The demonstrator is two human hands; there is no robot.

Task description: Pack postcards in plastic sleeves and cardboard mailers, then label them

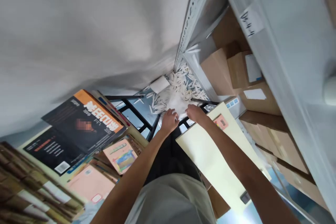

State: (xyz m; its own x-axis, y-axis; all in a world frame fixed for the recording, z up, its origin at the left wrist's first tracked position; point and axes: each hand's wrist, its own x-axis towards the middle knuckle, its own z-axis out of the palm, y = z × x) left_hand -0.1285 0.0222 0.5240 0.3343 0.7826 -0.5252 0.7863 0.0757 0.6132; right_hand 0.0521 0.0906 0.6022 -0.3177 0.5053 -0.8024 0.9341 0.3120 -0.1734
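Note:
A thin, whitish, see-through plastic bag [177, 105] is stretched between my two hands, low over the floor. My left hand [170, 121] is closed on its near left edge, with the fingers curled and the thumb toward the middle. On the other side my right hand [195, 113] grips the bag's right edge in a fist. Beyond the bag, a heap of white paper strips [181, 82] covers the floor in the corner. A white rectangular piece [159, 84] lies at the heap's left side. What the bag contains cannot be made out.
Magazines [86, 122] and smaller pink books [121, 154] lie on a surface at left, near bundled brown stacks [31, 189]. A pale yellow board [217, 157] stands at right, beside a metal shelf [265, 42] of cardboard boxes [273, 140]. Black metal bars [136, 112] flank my hands.

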